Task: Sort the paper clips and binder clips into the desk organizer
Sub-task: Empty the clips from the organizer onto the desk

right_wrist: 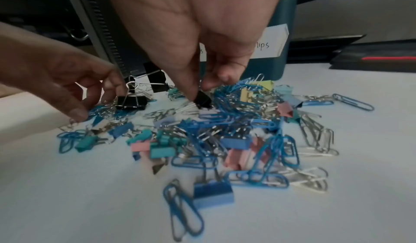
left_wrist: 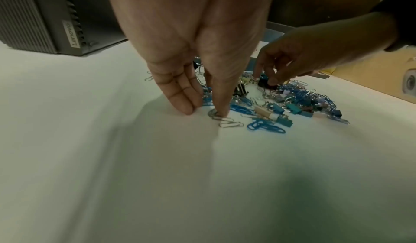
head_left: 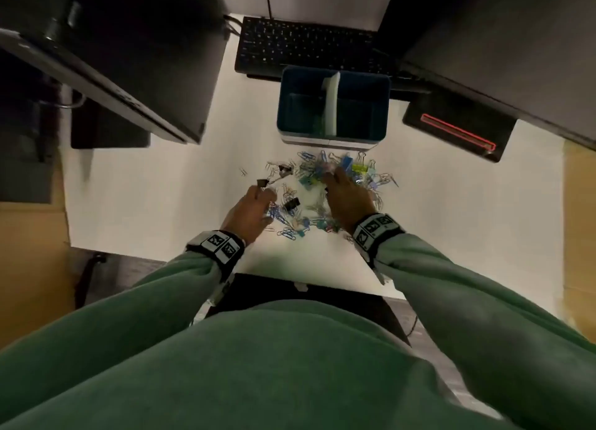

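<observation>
The pile of paper clips and binder clips (head_left: 325, 191) lies in the middle of the head view on the white worktop (head_left: 451, 220), just below the blue desk organizer (head_left: 333, 105). The organizer stands at upper centre, split by a white divider (head_left: 332, 104) into a left and a right compartment; something greenish shows low in the left one, too blurred to name. Above it sits a black keyboard (head_left: 306, 47).

The left hand (head_left: 250, 212) is at the left edge of the pile. In the left wrist view its fingers (left_wrist: 180, 90) are straight and pressed together, tips down on the worktop, and the thumb tip presses on silver paper clips (left_wrist: 227, 121) beside blue paper clips (left_wrist: 265, 126).

The right hand (head_left: 348, 200) reaches into the upper right part of the pile. In the right wrist view, at centre, its thumb and a finger pinch a small black binder clip (right_wrist: 203, 99). A larger black binder clip (right_wrist: 131, 102) lies to its left, near the left hand's fingertips. Blue, teal, pink and yellow binder clips are mixed with blue and silver paper clips across the lower half of that view. A paper label (right_wrist: 270, 42) on the organizer's wall reads "lips", the rest hidden behind the hand.

A dark computer tower (left_wrist: 40, 15) stands at upper left of the left wrist view.
</observation>
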`<state>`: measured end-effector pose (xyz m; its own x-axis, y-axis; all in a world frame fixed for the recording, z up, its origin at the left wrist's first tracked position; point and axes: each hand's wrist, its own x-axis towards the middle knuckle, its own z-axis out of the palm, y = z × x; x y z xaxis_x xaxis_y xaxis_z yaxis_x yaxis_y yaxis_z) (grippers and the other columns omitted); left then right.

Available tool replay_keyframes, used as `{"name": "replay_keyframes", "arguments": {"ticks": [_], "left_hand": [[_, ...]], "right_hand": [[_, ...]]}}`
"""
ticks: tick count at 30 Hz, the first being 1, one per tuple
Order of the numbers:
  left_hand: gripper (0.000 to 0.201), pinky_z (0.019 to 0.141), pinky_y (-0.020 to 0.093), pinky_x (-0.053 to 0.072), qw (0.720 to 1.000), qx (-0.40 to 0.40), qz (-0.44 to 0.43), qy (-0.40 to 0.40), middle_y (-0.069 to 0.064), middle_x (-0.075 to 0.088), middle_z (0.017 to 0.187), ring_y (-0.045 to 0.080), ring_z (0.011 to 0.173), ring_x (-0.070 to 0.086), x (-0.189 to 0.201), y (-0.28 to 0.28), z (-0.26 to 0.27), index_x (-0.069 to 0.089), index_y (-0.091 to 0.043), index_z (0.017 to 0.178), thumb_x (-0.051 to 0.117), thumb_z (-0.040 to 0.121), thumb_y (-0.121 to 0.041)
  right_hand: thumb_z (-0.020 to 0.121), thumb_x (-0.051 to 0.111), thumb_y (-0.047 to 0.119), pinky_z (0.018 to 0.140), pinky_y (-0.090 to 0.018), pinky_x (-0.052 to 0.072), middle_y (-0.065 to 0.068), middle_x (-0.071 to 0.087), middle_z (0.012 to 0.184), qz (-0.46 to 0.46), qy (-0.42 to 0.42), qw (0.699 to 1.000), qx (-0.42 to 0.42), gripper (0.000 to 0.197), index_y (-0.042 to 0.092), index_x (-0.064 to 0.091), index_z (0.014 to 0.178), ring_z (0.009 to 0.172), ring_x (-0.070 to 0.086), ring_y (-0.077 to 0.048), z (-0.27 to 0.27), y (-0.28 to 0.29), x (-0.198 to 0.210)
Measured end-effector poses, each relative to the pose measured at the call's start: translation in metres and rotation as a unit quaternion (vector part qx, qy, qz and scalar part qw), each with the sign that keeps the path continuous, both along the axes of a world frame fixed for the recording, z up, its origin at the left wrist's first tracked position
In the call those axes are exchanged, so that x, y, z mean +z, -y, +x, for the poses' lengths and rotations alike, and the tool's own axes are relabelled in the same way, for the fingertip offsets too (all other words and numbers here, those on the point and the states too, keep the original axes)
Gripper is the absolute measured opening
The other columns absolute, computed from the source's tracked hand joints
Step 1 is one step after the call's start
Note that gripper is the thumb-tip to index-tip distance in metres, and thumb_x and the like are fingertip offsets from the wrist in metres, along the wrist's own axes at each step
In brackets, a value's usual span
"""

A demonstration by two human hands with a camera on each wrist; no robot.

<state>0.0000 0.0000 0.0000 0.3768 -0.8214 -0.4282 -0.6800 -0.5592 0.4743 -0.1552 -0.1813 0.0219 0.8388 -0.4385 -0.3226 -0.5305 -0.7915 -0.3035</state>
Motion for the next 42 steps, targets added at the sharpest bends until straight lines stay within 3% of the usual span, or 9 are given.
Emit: {"name": "replay_keyframes", "arguments": {"ticks": [5, 12, 16, 19, 24, 30, 32, 37, 42], "left_hand": [[0.028, 0.07, 0.033, 0.046, 1.0, 0.005, 0.02, 0.015, 0.01, 0.048, 0.113, 0.028, 0.087, 0.055, 0.01, -0.002, 0.0, 0.051, -0.019, 0.106, 0.067, 0.084, -0.018], [0.014, 0.071, 0.033, 0.048, 1.0, 0.016, 0.021, 0.013, 0.008, 0.056, 0.102, 0.027, 0.087, 0.058, 0.013, -0.005, 0.005, 0.056, -0.02, 0.1, 0.062, 0.087, -0.02], [0.014, 0.071, 0.034, 0.052, 1.0, 0.023, 0.003, -0.006, 0.004, 0.06, 0.095, 0.023, 0.082, 0.06, 0.014, -0.008, 0.008, 0.058, -0.021, 0.098, 0.064, 0.086, -0.019], [0.022, 0.071, 0.032, 0.051, 0.998, 0.047, -0.006, -0.031, -0.002, 0.06, 0.089, 0.02, 0.078, 0.059, 0.018, -0.013, 0.013, 0.058, -0.027, 0.104, 0.065, 0.085, -0.018], [0.043, 0.073, 0.032, 0.049, 0.992, 0.092, -0.025, -0.084, -0.009, 0.061, 0.078, 0.015, 0.072, 0.059, 0.026, -0.025, 0.026, 0.048, -0.039, 0.116, 0.063, 0.084, -0.015], [0.036, 0.074, 0.033, 0.051, 0.989, 0.109, -0.03, -0.097, -0.009, 0.061, 0.078, 0.013, 0.072, 0.06, 0.028, -0.039, 0.027, 0.054, -0.037, 0.112, 0.063, 0.084, -0.016], [0.029, 0.074, 0.03, 0.051, 0.986, 0.115, -0.054, -0.112, -0.009, 0.061, 0.08, 0.012, 0.072, 0.06, 0.031, -0.039, 0.023, 0.061, -0.033, 0.107, 0.065, 0.084, -0.015], [0.017, 0.071, 0.016, 0.046, 0.977, 0.121, -0.106, -0.137, -0.005, 0.065, 0.084, 0.005, 0.072, 0.056, 0.059, -0.015, 0.021, 0.07, -0.024, 0.096, 0.068, 0.085, -0.012], [0.014, 0.066, 0.008, 0.045, 0.961, 0.137, -0.161, -0.179, -0.011, 0.067, 0.088, 0.0, 0.074, 0.057, 0.101, 0.038, 0.033, 0.07, -0.026, 0.1, 0.067, 0.088, -0.019]], "right_hand": [[0.094, 0.054, 0.023, 0.063, -0.038, 0.056, -0.014, 0.049, 0.12, 0.037, 0.02, 0.994, 0.1, 0.031, 0.014, 0.046, 0.122, 0.096, 0.06, -0.028, 0.023, -0.047, 0.002], [0.095, 0.053, 0.022, 0.07, -0.043, 0.06, -0.016, 0.047, 0.13, 0.037, 0.006, 0.999, 0.008, 0.026, 0.017, 0.053, 0.121, 0.098, 0.063, -0.031, 0.02, -0.017, -0.015], [0.091, 0.06, 0.02, 0.069, -0.038, 0.061, -0.018, 0.045, 0.132, -0.035, -0.01, 0.999, 0.027, 0.036, 0.016, 0.05, 0.125, 0.101, 0.062, -0.03, 0.008, -0.01, -0.006], [0.088, 0.062, 0.034, 0.08, -0.037, 0.056, -0.014, 0.048, 0.126, 0.02, 0.013, 0.996, 0.085, 0.049, 0.009, 0.046, 0.127, 0.106, 0.055, -0.026, 0.022, -0.047, 0.006], [0.074, 0.079, 0.035, 0.08, -0.041, 0.051, -0.016, 0.04, 0.129, 0.06, -0.048, 0.991, 0.108, 0.077, 0.008, 0.037, 0.132, 0.11, 0.047, -0.031, 0.048, -0.089, -0.001], [0.084, 0.064, 0.002, 0.061, -0.036, 0.051, -0.015, 0.05, 0.115, 0.069, 0.002, 0.991, 0.111, 0.03, 0.004, 0.051, 0.111, 0.096, 0.056, -0.03, 0.04, -0.074, -0.024], [0.087, 0.058, 0.0, 0.062, -0.035, 0.047, -0.016, 0.054, 0.107, 0.071, 0.01, 0.991, 0.113, 0.018, 0.002, 0.054, 0.105, 0.089, 0.059, -0.031, 0.04, -0.065, -0.026], [0.093, 0.054, 0.012, 0.071, -0.027, 0.048, -0.01, 0.062, 0.096, 0.196, 0.03, 0.98, -0.009, 0.011, 0.004, 0.062, 0.096, 0.081, 0.059, -0.02, 0.038, -0.038, -0.008], [0.09, 0.065, 0.02, 0.076, -0.028, 0.056, -0.002, 0.07, 0.091, 0.304, 0.107, 0.933, -0.159, 0.009, 0.013, 0.066, 0.097, 0.078, 0.067, -0.014, 0.021, -0.009, 0.023]]}}
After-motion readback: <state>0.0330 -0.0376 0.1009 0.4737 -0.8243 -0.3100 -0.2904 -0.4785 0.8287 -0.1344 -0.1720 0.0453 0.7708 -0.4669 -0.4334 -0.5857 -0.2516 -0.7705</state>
